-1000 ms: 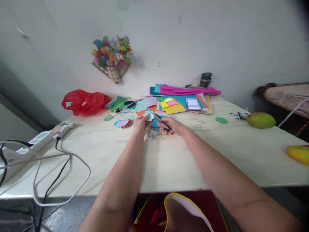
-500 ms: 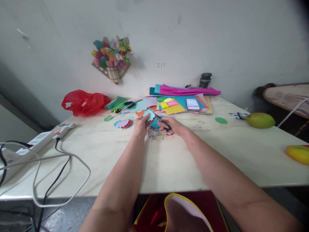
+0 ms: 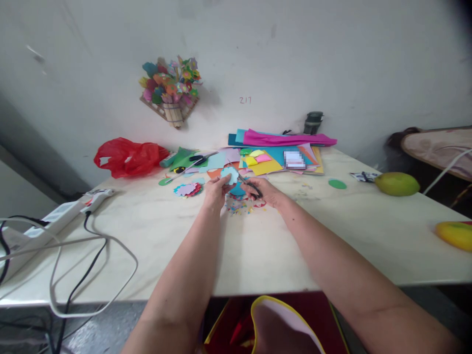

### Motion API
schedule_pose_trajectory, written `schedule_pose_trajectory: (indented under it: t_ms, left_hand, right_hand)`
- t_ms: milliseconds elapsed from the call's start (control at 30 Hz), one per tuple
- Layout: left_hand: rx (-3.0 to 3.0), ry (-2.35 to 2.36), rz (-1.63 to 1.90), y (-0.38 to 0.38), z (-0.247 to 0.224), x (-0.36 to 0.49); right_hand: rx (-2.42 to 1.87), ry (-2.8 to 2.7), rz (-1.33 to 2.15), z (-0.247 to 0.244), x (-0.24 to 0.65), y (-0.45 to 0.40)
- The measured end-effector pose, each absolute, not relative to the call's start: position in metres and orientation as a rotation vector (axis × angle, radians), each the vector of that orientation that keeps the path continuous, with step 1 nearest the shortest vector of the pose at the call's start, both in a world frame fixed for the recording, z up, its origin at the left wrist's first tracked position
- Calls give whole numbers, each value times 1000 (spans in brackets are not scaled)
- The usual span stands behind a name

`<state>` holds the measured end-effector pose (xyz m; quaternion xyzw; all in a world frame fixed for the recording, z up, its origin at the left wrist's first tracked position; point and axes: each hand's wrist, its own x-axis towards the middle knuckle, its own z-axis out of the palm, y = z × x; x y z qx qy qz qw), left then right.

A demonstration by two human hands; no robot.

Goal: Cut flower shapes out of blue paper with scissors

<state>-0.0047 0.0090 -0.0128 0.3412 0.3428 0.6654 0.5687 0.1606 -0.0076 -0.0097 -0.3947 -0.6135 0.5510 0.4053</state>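
My left hand (image 3: 217,189) pinches a light blue paper flower (image 3: 230,175) with a scalloped edge. In my right hand (image 3: 263,191) is a pair of dark-handled scissors (image 3: 252,188), my fingers wrapped round the handles. The blades point up and left, close to the flower's right edge; whether they touch it I cannot tell. Below the hands, small coloured paper scraps (image 3: 238,206) lie scattered on the table, by a blue paper piece (image 3: 237,189). Left of my left hand rests a pile of scalloped paper flowers (image 3: 188,189), lilac on top.
Coloured paper sheets (image 3: 265,164) and a second pair of scissors (image 3: 201,159) lie behind the hands. A red plastic bag (image 3: 129,157) sits back left, a power strip (image 3: 70,209) with loose cables at left. A green paper oval (image 3: 337,184) and a mango (image 3: 397,183) lie at right.
The light blue flower has shifted slightly and turned to face the camera more in my left hand. The scissors stay beside it with little movement.
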Motion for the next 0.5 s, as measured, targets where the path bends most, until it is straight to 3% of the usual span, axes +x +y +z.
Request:
schedule_pose_trajectory:
  t_ms: [500]
  left_hand:
    - [878, 771, 1459, 7, -15, -5]
  right_hand:
    - [-936, -1551, 1347, -12, 161, -5]
